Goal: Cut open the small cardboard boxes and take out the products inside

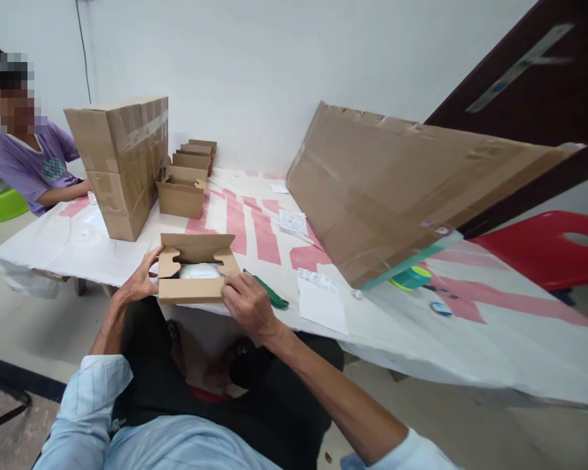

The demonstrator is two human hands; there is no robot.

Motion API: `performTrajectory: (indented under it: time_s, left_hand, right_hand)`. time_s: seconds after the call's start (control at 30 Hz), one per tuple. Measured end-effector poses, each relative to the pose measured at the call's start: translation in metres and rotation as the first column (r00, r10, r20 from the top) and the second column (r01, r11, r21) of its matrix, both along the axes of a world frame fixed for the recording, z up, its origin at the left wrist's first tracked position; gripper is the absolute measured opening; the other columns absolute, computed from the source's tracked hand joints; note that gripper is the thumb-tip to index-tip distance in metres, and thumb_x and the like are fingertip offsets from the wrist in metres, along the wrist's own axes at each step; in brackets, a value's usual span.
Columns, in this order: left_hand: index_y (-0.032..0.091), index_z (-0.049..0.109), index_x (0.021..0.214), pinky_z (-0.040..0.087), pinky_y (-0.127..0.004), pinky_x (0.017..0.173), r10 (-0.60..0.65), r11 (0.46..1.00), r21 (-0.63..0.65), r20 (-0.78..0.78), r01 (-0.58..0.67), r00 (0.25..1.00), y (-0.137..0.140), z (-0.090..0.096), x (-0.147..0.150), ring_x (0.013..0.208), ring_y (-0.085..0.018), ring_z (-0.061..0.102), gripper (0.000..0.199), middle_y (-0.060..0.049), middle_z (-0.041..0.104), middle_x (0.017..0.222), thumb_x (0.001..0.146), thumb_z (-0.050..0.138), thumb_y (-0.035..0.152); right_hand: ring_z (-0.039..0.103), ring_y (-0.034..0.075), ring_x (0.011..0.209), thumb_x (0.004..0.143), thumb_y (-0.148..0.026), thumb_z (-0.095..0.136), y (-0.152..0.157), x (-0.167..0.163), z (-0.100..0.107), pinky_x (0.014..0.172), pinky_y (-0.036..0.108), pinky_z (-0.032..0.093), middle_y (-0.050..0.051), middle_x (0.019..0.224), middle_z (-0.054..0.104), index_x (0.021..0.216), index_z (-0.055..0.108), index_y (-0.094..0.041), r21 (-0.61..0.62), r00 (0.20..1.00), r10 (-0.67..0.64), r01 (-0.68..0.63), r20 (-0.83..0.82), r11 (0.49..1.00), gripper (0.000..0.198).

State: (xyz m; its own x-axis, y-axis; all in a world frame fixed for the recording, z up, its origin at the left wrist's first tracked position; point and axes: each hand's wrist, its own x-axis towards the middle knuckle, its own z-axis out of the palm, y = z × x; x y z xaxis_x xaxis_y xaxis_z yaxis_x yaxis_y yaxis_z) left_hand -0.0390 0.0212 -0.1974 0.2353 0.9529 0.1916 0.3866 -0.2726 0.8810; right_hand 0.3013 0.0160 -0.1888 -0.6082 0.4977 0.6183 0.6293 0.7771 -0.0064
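Note:
A small brown cardboard box (191, 292) with its lid raised sits at the table's near edge. Inside it shows a white, plastic-looking wrapped item (200, 271) whose kind I cannot make out. My left hand (140, 277) grips the box's left side, thumb and fingers around the edge. At the front right corner, my right hand (247, 300) has its fingers closed on the box wall. Just beyond that hand lies a dark green object (273, 292), partly hidden by it.
Behind stand several open cardboard boxes (181, 199) in a row, beside a tall taped carton stack (137, 150). A large cardboard panel (396, 183) leans at right. Paper sheets (321, 303) and tape rolls (411, 279) lie on the table. Another person (34, 156) sits at far left.

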Motion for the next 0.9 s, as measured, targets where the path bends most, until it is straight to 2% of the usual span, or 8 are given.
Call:
performTrajectory:
  time_s: [0.13, 0.33, 0.4, 0.53, 0.63, 0.73, 0.8, 0.9]
  left_hand:
    - [0.038, 0.025, 0.173, 0.056, -0.055, 0.11, -0.048, 0.999, -0.022, 0.028, 0.048, 0.998, 0.001, 0.005, -0.004, 0.158, -0.047, 0.039, 0.125, -0.016, 0.024, 0.178, 0.069, 0.093, 0.047]
    - [0.031, 0.04, 0.169, 0.057, -0.054, 0.11, -0.083, 0.989, -0.103, 0.218, 0.107, 0.972, 0.002, 0.012, -0.01, 0.158, -0.047, 0.041, 0.114, -0.017, 0.047, 0.17, 0.07, 0.092, 0.055]
    - [0.03, 0.043, 0.167, 0.058, -0.055, 0.109, -0.048, 0.992, -0.107, 0.215, 0.072, 0.975, 0.001, 0.014, -0.008, 0.16, -0.047, 0.038, 0.114, -0.018, 0.046, 0.17, 0.068, 0.094, 0.054]
    - [0.029, 0.045, 0.166, 0.058, -0.056, 0.108, -0.045, 0.985, -0.156, 0.168, 0.072, 0.985, -0.004, 0.022, -0.005, 0.155, -0.046, 0.046, 0.11, -0.019, 0.047, 0.17, 0.069, 0.093, 0.047]
    - [0.028, 0.054, 0.16, 0.054, -0.059, 0.114, -0.056, 0.985, -0.148, 0.185, 0.084, 0.981, -0.005, 0.029, -0.004, 0.152, -0.045, 0.05, 0.094, -0.016, 0.053, 0.166, 0.074, 0.088, 0.045]
    - [0.026, 0.064, 0.15, 0.044, -0.062, 0.124, 0.045, 0.995, -0.088, 0.11, -0.035, 0.993, -0.003, 0.034, 0.005, 0.152, -0.045, 0.05, 0.081, -0.015, 0.059, 0.16, 0.078, 0.087, 0.052]
    - [0.022, 0.067, 0.146, 0.039, -0.062, 0.127, 0.141, 0.99, -0.028, -0.009, -0.141, 0.99, 0.001, 0.036, 0.016, 0.149, -0.045, 0.052, 0.086, -0.016, 0.061, 0.157, 0.072, 0.091, 0.058]
    - [0.021, 0.069, 0.14, 0.045, -0.057, 0.124, 0.216, 0.976, 0.056, -0.155, -0.21, 0.964, 0.008, 0.035, 0.033, 0.142, -0.045, 0.057, 0.091, -0.016, 0.064, 0.149, 0.06, 0.097, 0.054]
  right_hand:
    - [0.06, 0.027, 0.101, 0.103, -0.022, 0.057, -0.013, 0.003, -0.007, 0.093, 0.041, 0.048, 0.012, 0.105, 0.072, 0.093, 0.071, -0.023, -0.087, 0.997, 0.029, -0.035, -0.07, 0.996, 0.017]
    - [0.067, 0.025, 0.101, 0.108, -0.029, 0.049, 0.004, -0.001, 0.025, 0.094, 0.038, 0.053, 0.01, 0.102, 0.074, 0.086, 0.07, -0.024, -0.295, 0.981, 0.063, -0.116, -0.185, 0.948, 0.03]
    - [0.068, 0.023, 0.102, 0.109, -0.027, 0.046, 0.013, -0.004, 0.039, 0.095, 0.036, 0.053, 0.009, 0.103, 0.075, 0.089, 0.073, -0.023, -0.372, 0.989, 0.068, -0.113, -0.133, 0.921, 0.034]
    - [0.067, 0.022, 0.101, 0.106, -0.023, 0.049, 0.032, -0.012, 0.061, 0.097, 0.034, 0.05, 0.007, 0.103, 0.078, 0.099, 0.079, -0.022, -0.459, 0.977, 0.156, -0.074, 0.144, 0.885, 0.031]
    - [0.065, 0.023, 0.1, 0.107, -0.026, 0.051, 0.037, -0.017, 0.069, 0.099, 0.035, 0.047, 0.009, 0.103, 0.078, 0.101, 0.081, -0.02, -0.42, 0.929, 0.141, 0.017, 0.341, 0.907, 0.031]
    - [0.063, 0.027, 0.105, 0.108, -0.032, 0.05, 0.036, -0.02, 0.071, 0.099, 0.038, 0.045, 0.013, 0.105, 0.077, 0.1, 0.081, -0.017, -0.325, 0.893, 0.048, 0.112, 0.448, 0.939, 0.035]
    - [0.06, 0.031, 0.112, 0.107, -0.034, 0.053, 0.034, -0.02, 0.072, 0.097, 0.04, 0.045, 0.017, 0.11, 0.076, 0.101, 0.081, -0.015, -0.253, 0.883, -0.047, 0.184, 0.467, 0.95, 0.034]
    - [0.056, 0.035, 0.118, 0.104, -0.031, 0.056, 0.038, -0.016, 0.073, 0.096, 0.045, 0.044, 0.021, 0.113, 0.075, 0.102, 0.082, -0.014, -0.179, 0.871, -0.145, 0.255, 0.469, 0.95, 0.031]
